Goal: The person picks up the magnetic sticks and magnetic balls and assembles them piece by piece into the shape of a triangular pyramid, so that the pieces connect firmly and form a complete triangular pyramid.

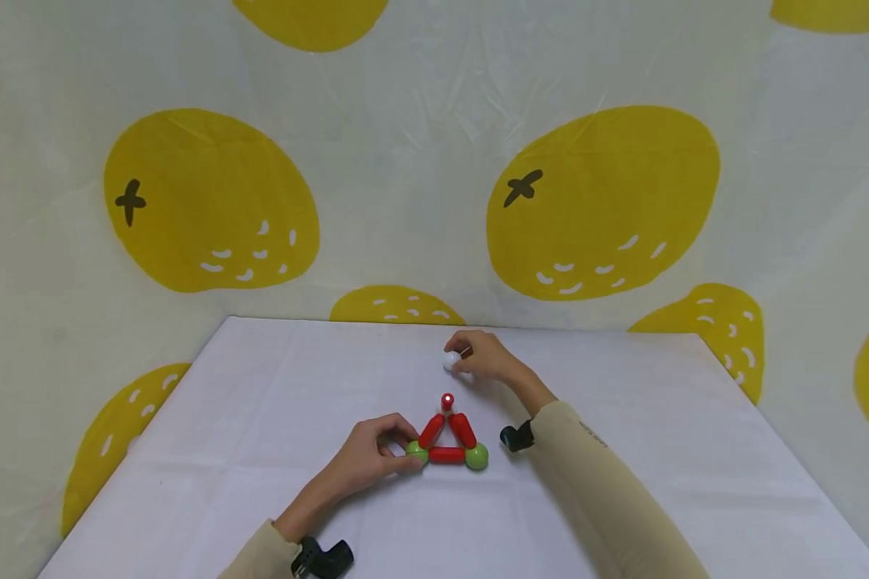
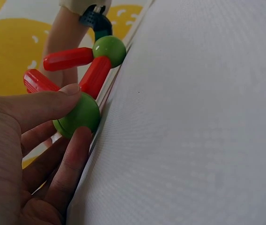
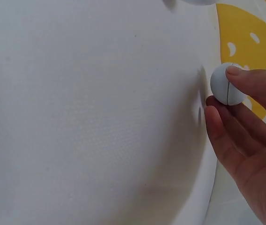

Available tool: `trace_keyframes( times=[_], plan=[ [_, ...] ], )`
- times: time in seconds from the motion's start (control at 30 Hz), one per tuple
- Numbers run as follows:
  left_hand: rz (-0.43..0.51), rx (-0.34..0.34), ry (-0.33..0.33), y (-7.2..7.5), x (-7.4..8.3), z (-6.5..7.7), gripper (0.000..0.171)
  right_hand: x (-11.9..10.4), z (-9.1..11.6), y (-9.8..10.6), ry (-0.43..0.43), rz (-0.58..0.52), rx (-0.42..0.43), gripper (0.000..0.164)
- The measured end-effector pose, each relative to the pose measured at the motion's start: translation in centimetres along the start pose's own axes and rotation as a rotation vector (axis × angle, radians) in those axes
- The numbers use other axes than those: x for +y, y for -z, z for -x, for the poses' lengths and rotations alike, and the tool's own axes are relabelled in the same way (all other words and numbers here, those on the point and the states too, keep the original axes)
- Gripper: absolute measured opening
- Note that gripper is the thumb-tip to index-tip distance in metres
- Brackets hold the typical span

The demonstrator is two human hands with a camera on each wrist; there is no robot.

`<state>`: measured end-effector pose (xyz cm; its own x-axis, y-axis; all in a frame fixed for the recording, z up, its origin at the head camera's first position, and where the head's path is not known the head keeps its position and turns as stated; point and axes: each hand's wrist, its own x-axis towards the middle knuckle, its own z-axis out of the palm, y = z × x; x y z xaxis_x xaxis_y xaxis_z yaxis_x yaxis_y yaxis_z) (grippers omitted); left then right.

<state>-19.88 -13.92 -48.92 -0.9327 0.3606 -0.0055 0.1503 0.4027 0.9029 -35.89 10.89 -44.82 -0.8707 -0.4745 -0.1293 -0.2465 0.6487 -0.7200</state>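
A triangle of red rods lies on the white-covered table, with a green ball (image 1: 477, 456) at its right corner and another green ball (image 2: 84, 117) at its left. Between these two runs a red rod (image 1: 446, 456). At the far corner a short red rod (image 1: 446, 400) shows its pale-tipped end; what joins the rods there is mostly hidden. My left hand (image 1: 378, 447) pinches the left green ball between thumb and fingers. Beyond the triangle, near the table's far edge, my right hand (image 1: 483, 355) holds a white ball (image 3: 227, 84), thumb on top and fingers beneath.
The white table (image 1: 261, 402) ends at a back edge just behind my right hand. Behind it hangs a pale curtain (image 1: 405, 161) printed with yellow fruit. A dark wrist camera (image 1: 517, 437) on the right arm sits to the right of the triangle.
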Motion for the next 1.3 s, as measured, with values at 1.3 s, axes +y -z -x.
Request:
trace_keyframes(
  times=[1.3],
  plan=[
    [-0.01, 0.014, -0.015, 0.0, 0.0, 0.1, 0.03, -3.3, 7.3, 0.9, 0.136, -0.073, 0.039, 0.03]
  ],
)
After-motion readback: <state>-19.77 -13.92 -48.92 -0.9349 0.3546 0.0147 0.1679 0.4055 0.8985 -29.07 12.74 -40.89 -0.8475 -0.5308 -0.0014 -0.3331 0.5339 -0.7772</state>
